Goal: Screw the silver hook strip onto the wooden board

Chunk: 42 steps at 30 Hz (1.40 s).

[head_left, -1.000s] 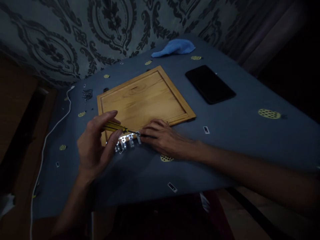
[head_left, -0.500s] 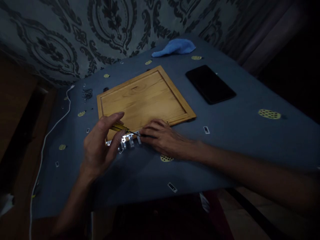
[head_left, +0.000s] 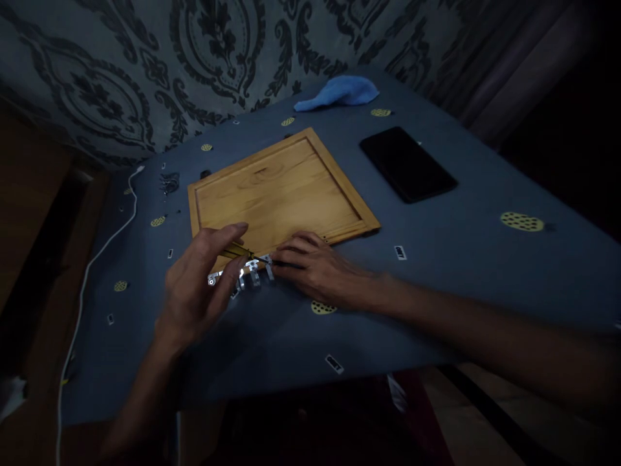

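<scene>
Shifting rightward, the left hand (head_left: 190, 288) grips the yellow screwdriver (head_left: 234, 250), seemingly still engaging the metal hooks (head_left: 255, 277); right hand (head_left: 317, 268): hold unclear.

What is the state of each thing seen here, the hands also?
Wooden board: lying flat.
Hook strip: at the board's near edge, partly hidden.
Screwdriver: held, shaft over the strip.
Left hand: gripping the screwdriver.
Right hand: on the board's near edge.
Black device: flat, unlit.
Blue cloth: crumpled.
White cable: slack.
Small metal pieces: heaped.
</scene>
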Available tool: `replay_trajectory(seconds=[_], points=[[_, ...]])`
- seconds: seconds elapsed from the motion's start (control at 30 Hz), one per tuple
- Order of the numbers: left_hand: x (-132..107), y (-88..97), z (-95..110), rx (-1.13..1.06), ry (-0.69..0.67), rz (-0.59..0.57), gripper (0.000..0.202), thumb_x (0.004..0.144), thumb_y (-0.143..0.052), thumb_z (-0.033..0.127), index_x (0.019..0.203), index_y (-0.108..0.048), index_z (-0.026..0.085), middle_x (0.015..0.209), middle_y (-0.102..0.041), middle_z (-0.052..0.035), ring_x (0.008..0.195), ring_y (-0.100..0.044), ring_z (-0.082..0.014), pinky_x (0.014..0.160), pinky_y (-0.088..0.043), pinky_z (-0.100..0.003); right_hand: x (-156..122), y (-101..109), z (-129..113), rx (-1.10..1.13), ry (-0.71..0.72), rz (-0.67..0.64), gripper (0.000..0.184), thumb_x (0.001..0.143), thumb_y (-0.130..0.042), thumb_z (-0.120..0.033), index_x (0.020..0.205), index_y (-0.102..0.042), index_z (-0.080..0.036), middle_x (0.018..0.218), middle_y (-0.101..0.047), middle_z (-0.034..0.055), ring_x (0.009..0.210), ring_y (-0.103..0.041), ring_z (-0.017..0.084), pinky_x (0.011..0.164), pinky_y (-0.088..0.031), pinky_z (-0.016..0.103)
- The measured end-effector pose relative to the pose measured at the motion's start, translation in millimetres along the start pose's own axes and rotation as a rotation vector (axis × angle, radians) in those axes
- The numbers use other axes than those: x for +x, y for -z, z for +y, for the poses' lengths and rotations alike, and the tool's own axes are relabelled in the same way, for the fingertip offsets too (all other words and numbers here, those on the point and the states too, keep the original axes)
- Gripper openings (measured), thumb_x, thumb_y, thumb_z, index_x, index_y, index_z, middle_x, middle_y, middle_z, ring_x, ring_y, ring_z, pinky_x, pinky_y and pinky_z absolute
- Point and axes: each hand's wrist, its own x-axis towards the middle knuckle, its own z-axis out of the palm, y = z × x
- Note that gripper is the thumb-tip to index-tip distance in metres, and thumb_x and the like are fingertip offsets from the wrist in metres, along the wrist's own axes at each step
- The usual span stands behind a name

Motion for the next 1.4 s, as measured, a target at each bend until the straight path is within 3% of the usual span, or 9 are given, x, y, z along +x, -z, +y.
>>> replay_trajectory(seconds=[0.23, 0.43, 0.67, 0.87, 1.03, 1.27, 1.4], points=[[5.9, 1.6, 3.8, 0.071, -0.039, -0.002, 0.05, 0.094, -0.07, 0.012, 0.14, -0.055, 0.025, 0.119, -0.071, -0.0043, 0.102, -0.069, -0.0149, 0.093, -0.057, -0.029, -0.5, -0.6, 0.1, 0.007, 0.004, 0.003, 0.028, 0.104, -0.048, -0.015, 0.124, -0.068, -0.019, 0.121, -0.072, 0.0091, 0.113, -0.057, 0.026, 0.101, -0.041, 0.045], [5.6, -6.3, 4.6, 0.105, -0.022, 0.125, 0.047, 0.089, -0.076, 0.014, 0.132, -0.062, 0.026, 0.106, -0.072, -0.0019, 0.091, -0.067, -0.0142, 0.082, -0.057, -0.027, -0.2, 0.2, -0.4, 0.016, 0.01, 0.009, 0.027, 0.099, -0.054, -0.012, 0.122, -0.069, -0.015, 0.121, -0.073, 0.0118, 0.113, -0.057, 0.027, 0.1, -0.041, 0.047], [2.1, -6.1, 6.0, 0.053, 0.025, 0.095, 0.053, 0.091, -0.073, 0.011, 0.139, -0.057, 0.027, 0.12, -0.072, -0.0024, 0.102, -0.073, -0.0142, 0.096, -0.059, -0.029, -0.4, 0.0, -0.6, 0.016, -0.002, -0.004, 0.028, 0.1, -0.054, -0.013, 0.125, -0.068, -0.015, 0.121, -0.072, 0.0117, 0.114, -0.057, 0.027, 0.1, -0.041, 0.047], [0.6, -9.4, 3.5, 0.009, 0.051, 0.068, 0.049, 0.093, -0.071, 0.014, 0.138, -0.056, 0.027, 0.114, -0.071, -0.0032, 0.099, -0.072, -0.0167, 0.093, -0.06, -0.034, 0.6, 1.9, -1.5, 0.011, -0.007, -0.02, 0.027, 0.101, -0.055, -0.014, 0.124, -0.068, -0.014, 0.121, -0.072, 0.0125, 0.114, -0.057, 0.027, 0.101, -0.041, 0.048], [3.3, -11.3, 5.9, 0.105, -0.042, 0.096, 0.05, 0.09, -0.075, 0.015, 0.135, -0.058, 0.027, 0.11, -0.073, -0.0024, 0.092, -0.07, -0.0152, 0.081, -0.06, -0.029, 0.9, 5.1, -3.0, 0.001, -0.013, -0.055, 0.03, 0.1, -0.054, -0.012, 0.126, -0.067, -0.016, 0.125, -0.071, 0.0105, 0.115, -0.056, 0.028, 0.103, -0.04, 0.047], [3.1, -4.6, 4.4, -0.09, -0.003, -0.009, 0.056, 0.091, -0.069, 0.005, 0.141, -0.056, 0.029, 0.12, -0.073, -0.004, 0.099, -0.072, -0.0157, 0.089, -0.059, -0.032, 1.6, 6.2, -3.4, 0.006, -0.014, -0.067, 0.027, 0.101, -0.055, -0.014, 0.124, -0.068, -0.016, 0.125, -0.071, 0.0101, 0.114, -0.055, 0.027, 0.104, -0.04, 0.047], [2.3, -6.9, 2.3, -0.092, -0.004, 0.02, 0.055, 0.09, -0.071, 0.006, 0.139, -0.057, 0.028, 0.115, -0.072, -0.0039, 0.099, -0.071, -0.0161, 0.09, -0.058, -0.032, 0.3, 4.1, -2.8, 0.003, -0.021, -0.056, 0.027, 0.101, -0.054, -0.014, 0.124, -0.068, -0.017, 0.126, -0.07, 0.0105, 0.114, -0.056, 0.027, 0.102, -0.041, 0.046]])
